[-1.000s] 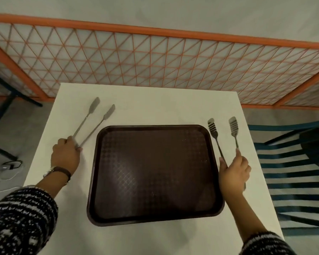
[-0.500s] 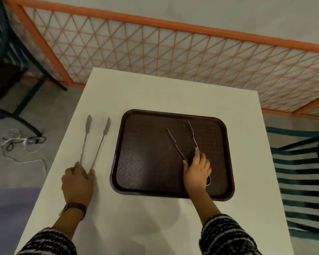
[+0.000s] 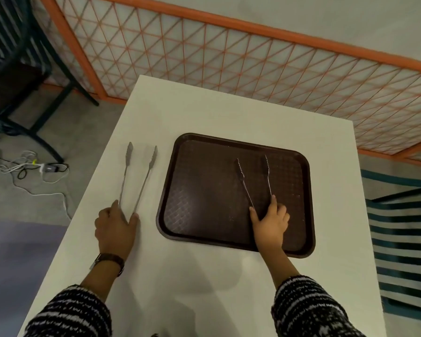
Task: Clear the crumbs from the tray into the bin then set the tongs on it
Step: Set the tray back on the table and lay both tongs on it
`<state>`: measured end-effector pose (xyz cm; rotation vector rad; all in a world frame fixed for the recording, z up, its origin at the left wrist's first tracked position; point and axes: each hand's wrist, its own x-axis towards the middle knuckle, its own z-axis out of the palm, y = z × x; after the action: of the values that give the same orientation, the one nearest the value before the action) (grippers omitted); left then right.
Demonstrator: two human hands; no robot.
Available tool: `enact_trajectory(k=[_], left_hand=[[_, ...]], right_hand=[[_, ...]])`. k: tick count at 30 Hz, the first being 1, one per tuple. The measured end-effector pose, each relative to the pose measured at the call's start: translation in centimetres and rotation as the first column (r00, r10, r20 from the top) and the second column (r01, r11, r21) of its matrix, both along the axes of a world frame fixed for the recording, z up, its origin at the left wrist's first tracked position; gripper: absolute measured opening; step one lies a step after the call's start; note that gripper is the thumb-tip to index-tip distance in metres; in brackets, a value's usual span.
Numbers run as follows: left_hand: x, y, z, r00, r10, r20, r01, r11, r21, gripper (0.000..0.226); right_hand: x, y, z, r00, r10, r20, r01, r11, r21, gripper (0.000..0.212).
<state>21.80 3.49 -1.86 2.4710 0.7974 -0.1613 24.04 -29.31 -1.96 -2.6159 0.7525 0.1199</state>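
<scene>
Barely shifted since half a second back: right hand [image 3: 269, 221] gripped tongs [image 3: 253, 181] laid mid-right on tray [image 3: 170, 190], placing them; left hand [image 3: 116, 227] gripped second tongs [image 3: 137, 178] left of centre, waiting.

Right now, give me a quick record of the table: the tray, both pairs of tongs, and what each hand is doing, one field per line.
tray: dark brown tray, flat on the white table
right tongs: metal tongs over the tray's right half, arms spread, tips pointing away from the person
right hand: right hand grips the handle end of those tongs, over the tray
left tongs: second tongs on the table left of the tray, not on it
left hand: left hand holds their handle end
crumbs: none that I can make out
bin: not in view
</scene>
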Motion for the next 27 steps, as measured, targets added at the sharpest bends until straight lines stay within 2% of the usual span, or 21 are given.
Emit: enact_trajectory(k=[4, 9, 23, 27], left_hand=[[0.8, 0.1, -0.1, 1.000, -0.002, -0.009, 0.002, 1.000, 0.005, 0.063], [1.7, 0.1, -0.4, 1.000, 0.025, -0.007, -0.025, 1.000, -0.017, 0.069], [1.0, -0.2, -0.9, 0.998, 0.040, 0.053, -0.037, 0.997, -0.062, 0.061], [-0.2, -1.7, 0.5, 0.980, 0.079, 0.180, -0.061, 0.993, -0.101, 0.062]], right_hand=[[0.0, 1.8, -0.1, 0.991, -0.136, 0.016, 0.135, 0.990, 0.026, 0.074], [0.5, 3.6, -0.2, 0.979, -0.204, -0.016, 0.204, 0.978, 0.049, 0.077], [1.0, 4.1, 0.4, 0.971, -0.228, -0.067, 0.233, 0.969, 0.087, 0.083], [-0.1, 3.2, 1.1, 0.981, -0.192, -0.011, 0.193, 0.979, 0.061, 0.083]])
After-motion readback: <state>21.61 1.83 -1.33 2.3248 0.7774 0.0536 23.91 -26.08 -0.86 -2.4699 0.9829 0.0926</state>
